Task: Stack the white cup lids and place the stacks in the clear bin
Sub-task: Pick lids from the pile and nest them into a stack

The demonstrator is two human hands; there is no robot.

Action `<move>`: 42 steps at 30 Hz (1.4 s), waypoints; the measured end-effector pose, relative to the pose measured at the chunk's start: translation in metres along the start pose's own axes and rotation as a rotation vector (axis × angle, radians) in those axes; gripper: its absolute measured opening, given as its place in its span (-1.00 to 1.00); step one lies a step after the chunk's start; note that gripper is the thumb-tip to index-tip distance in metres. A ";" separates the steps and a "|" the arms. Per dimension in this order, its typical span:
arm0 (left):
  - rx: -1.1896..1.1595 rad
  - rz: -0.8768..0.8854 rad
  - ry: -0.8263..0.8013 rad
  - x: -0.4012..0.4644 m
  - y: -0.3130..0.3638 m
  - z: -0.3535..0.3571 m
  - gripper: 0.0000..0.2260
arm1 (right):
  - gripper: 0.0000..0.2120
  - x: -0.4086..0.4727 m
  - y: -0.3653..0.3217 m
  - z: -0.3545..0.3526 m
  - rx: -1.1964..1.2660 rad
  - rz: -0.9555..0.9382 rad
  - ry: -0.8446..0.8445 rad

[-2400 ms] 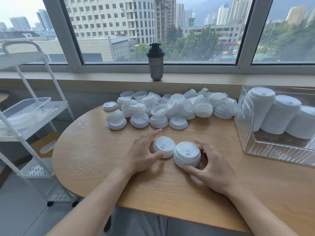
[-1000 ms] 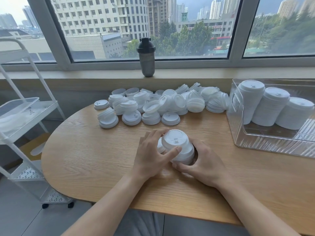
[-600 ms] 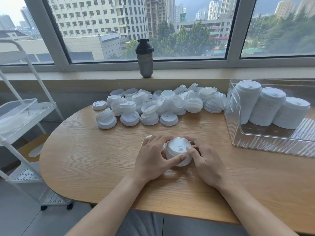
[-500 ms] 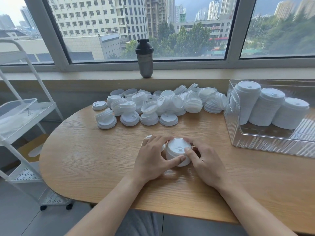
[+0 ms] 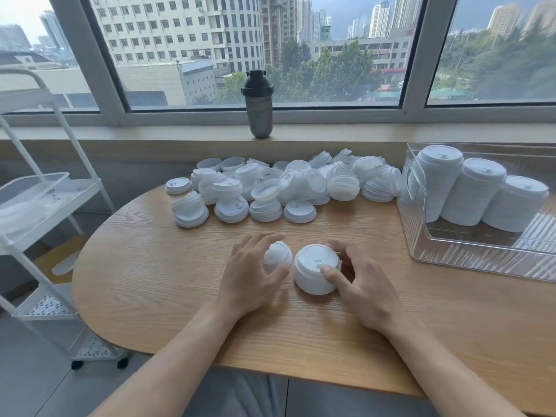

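**A:** Head view: what are the materials on the round-ended, wood-grain desk?

**B:** Smooth white plastic throughout. A short stack of cup lids stands upright, domed with a flat top and a small raised tab. Just left of it, barely apart, is a smaller lid stack, slightly blurred.

**A:** And each grip?

**B:** The right hand curls round the short stack, thumb on its top rim, fingers behind its far side. The left hand cups the smaller stack from the left, fingers arched over it, thumb at its near side. Both forearms reach in from the near edge, wrists low over the wood.

**A:** Beyond the hands?

**B:** A loose heap of lids lies well beyond both grips. Far right of the right grip, the ribbed clear bin holds three tall, leaning lid columns. A dark shaker bottle stands on the sill.
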State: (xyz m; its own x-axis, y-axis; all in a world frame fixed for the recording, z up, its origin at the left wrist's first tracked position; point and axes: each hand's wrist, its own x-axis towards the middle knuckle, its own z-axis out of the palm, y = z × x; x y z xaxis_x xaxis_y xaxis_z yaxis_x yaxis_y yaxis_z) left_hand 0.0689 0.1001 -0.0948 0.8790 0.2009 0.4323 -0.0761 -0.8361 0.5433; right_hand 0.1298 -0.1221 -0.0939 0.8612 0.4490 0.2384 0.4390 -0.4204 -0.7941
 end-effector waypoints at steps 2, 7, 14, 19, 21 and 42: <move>0.024 -0.044 -0.034 0.002 -0.011 -0.008 -0.37 | -0.33 0.000 0.001 0.001 -0.032 -0.007 -0.007; -0.023 -0.126 -0.190 0.008 -0.024 -0.018 -0.30 | -0.25 0.000 0.002 0.000 -0.085 -0.021 -0.030; 0.159 -0.168 -0.130 0.007 -0.025 -0.011 -0.08 | -0.22 0.000 0.001 0.001 -0.081 -0.030 -0.026; 0.081 -0.126 -0.206 0.009 -0.024 -0.013 -0.29 | -0.23 0.001 0.004 0.003 -0.068 -0.032 -0.017; 0.051 -0.123 -0.212 0.011 -0.027 -0.013 -0.28 | -0.23 0.002 0.005 0.003 -0.061 -0.035 -0.016; -0.350 -0.193 -0.053 0.010 -0.018 -0.014 -0.41 | -0.49 0.005 0.007 0.004 0.136 -0.014 0.036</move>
State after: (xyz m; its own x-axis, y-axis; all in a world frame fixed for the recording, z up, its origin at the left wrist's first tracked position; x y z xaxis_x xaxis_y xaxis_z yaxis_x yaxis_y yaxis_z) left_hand 0.0721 0.1245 -0.0900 0.9152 0.3033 0.2653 -0.0544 -0.5593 0.8272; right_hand 0.1357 -0.1200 -0.1000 0.8649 0.4243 0.2681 0.4145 -0.3027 -0.8582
